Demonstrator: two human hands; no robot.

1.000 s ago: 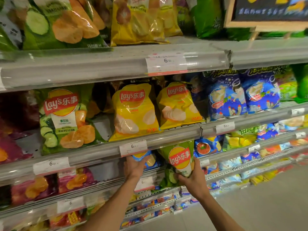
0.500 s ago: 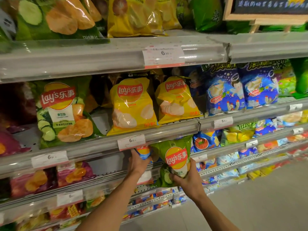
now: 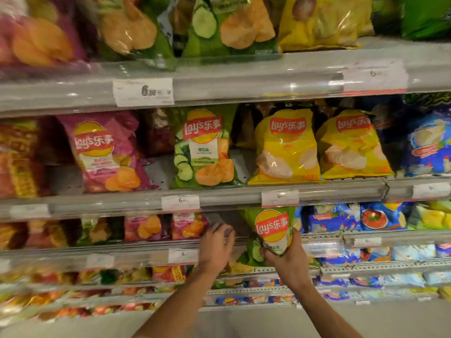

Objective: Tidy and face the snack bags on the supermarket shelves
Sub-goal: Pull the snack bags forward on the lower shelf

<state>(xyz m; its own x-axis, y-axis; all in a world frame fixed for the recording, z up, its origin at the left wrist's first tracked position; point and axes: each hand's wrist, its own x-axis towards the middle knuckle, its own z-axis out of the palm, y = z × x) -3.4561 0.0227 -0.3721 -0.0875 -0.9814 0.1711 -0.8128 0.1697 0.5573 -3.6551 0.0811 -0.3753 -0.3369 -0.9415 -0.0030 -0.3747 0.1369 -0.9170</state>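
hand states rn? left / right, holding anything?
Left hand: open, fingers spread and motion-blurred, holding nothing.
Right hand: grips the lower part of the green Lay's bag.

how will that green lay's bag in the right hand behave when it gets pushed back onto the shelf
The green Lay's bag looks puffed with air, so it is probably light and would crumple rather than resist. The right hand grips its lower part, leaving the top free to flop. Its glossy film may slide easily.
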